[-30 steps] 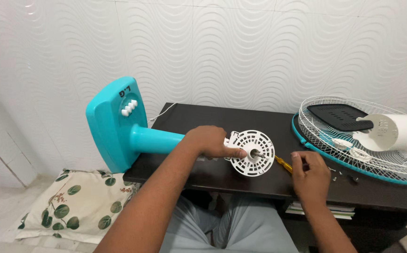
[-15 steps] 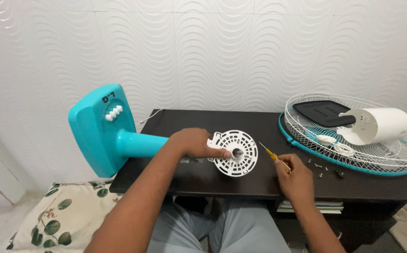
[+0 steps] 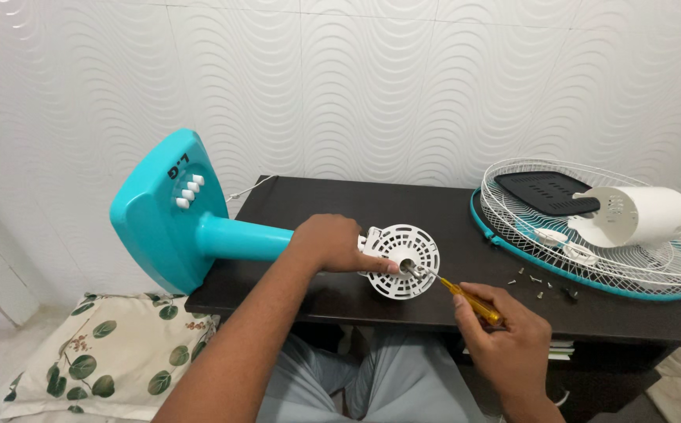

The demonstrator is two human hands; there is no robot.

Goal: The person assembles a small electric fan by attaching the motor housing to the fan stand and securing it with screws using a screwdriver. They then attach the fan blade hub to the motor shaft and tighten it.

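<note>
White slotted motor disc, steadied by left hand; right hand gripping yellow screwdriver beside it. Dark surface, wavy white wall behind.

Glossy teal plastic fan base, matt dark wooden table, white wire grille

The right hand picked up the yellow-handled screwdriver that had lain on the dark wooden table and brought its metal tip to the hub of the white slotted round plastic motor cover.
</note>
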